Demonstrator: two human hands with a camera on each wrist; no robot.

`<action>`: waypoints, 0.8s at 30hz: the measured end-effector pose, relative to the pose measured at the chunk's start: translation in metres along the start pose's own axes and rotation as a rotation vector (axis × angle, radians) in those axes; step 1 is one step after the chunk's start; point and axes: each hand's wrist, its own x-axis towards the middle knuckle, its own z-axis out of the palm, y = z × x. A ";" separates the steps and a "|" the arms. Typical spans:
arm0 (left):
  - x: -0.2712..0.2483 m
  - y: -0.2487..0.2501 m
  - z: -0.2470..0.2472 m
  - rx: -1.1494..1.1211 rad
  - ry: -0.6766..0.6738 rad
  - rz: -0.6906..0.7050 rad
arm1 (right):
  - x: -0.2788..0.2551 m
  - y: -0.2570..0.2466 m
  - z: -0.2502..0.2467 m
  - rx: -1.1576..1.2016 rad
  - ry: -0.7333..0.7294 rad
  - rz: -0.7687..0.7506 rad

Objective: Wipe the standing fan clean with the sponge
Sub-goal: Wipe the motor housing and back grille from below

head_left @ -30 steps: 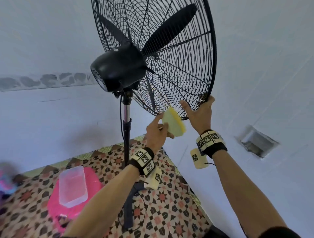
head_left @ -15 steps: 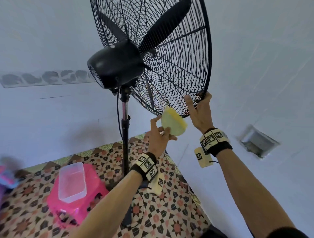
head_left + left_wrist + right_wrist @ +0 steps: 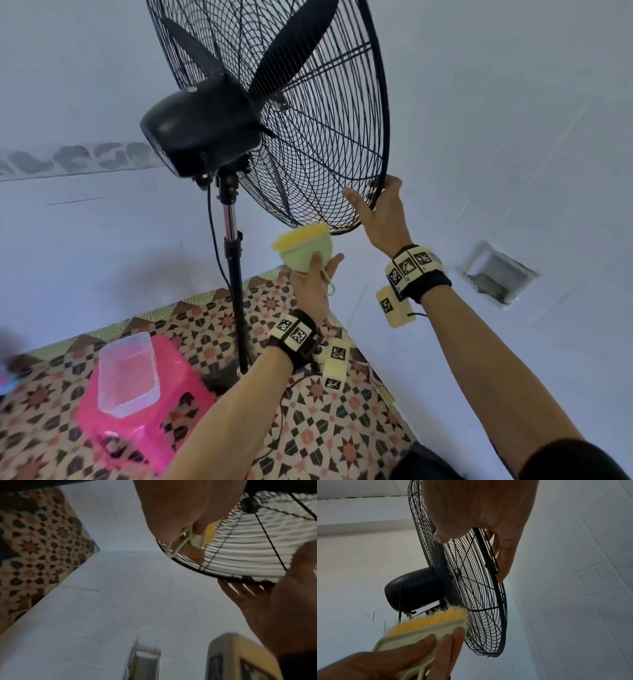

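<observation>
A black standing fan [image 3: 205, 130] rises on a thin pole, its wire guard [image 3: 325, 120] tilted toward the right wall. My left hand [image 3: 313, 284] grips a yellow sponge with a pale green back [image 3: 305, 250]. The yellow face points up, just under the guard's lowest edge. In the right wrist view the sponge [image 3: 426, 623] touches the rear wires near the motor. My right hand [image 3: 380, 212] pinches the guard's lower right rim, thumb on the rear wires and fingers [image 3: 505, 561] along the front. The left wrist view shows the guard [image 3: 248, 547] from below with the right hand [image 3: 274, 608] under it.
A pink plastic stool [image 3: 144, 425] carrying a clear lidded box [image 3: 126, 370] stands on the patterned floor at lower left. White tiled walls close in behind and to the right. A recessed opening [image 3: 496, 274] sits low in the right wall. The fan's cable [image 3: 214, 240] hangs beside the pole.
My left hand has dropped a little and turned the sponge from upright against the wires to yellow face up under the guard. My right hand has stayed on the rim.
</observation>
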 end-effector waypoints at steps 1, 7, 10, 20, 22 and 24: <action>0.002 0.003 -0.001 0.007 0.012 -0.014 | -0.001 0.002 0.002 -0.002 0.005 0.003; 0.009 0.016 0.005 0.252 -0.110 -0.298 | -0.001 0.001 0.001 -0.002 0.005 0.007; 0.009 0.017 0.016 0.275 -0.173 -0.354 | -0.003 0.000 0.005 -0.001 0.012 0.000; -0.001 -0.009 -0.006 -0.086 0.054 -0.203 | -0.005 0.003 0.004 0.048 0.007 -0.011; 0.004 -0.003 -0.003 0.066 -0.005 -0.261 | -0.006 0.004 0.004 0.037 0.005 -0.010; 0.009 0.008 0.008 0.209 -0.121 -0.287 | -0.007 0.005 0.003 0.020 0.007 -0.012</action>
